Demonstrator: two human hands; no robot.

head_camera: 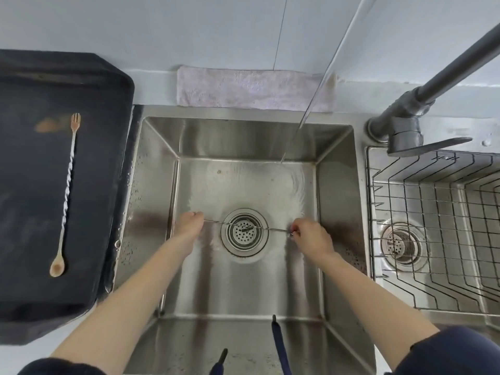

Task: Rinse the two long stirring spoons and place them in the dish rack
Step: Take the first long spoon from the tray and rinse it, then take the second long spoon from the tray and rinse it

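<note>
One long stirring spoon (216, 222) with a twisted metal stem is held level low in the steel sink (335, 190), just above the drain strainer (244, 231). My left hand (189, 222) grips its left end and my right hand (311, 234) pinches its right end. The second stirring spoon (66, 196), with a small fork at the far end and a bowl at the near end, lies on the dark tray (108, 109) at the left. The wire dish rack (443, 226) sits in the right basin.
Water (303, 117) streams from the grey faucet (405, 115) and hits the sink floor behind my hands. A folded pale cloth (251, 89) lies on the ledge behind the sink. Dark apron cords (280, 345) hang over the sink's near edge.
</note>
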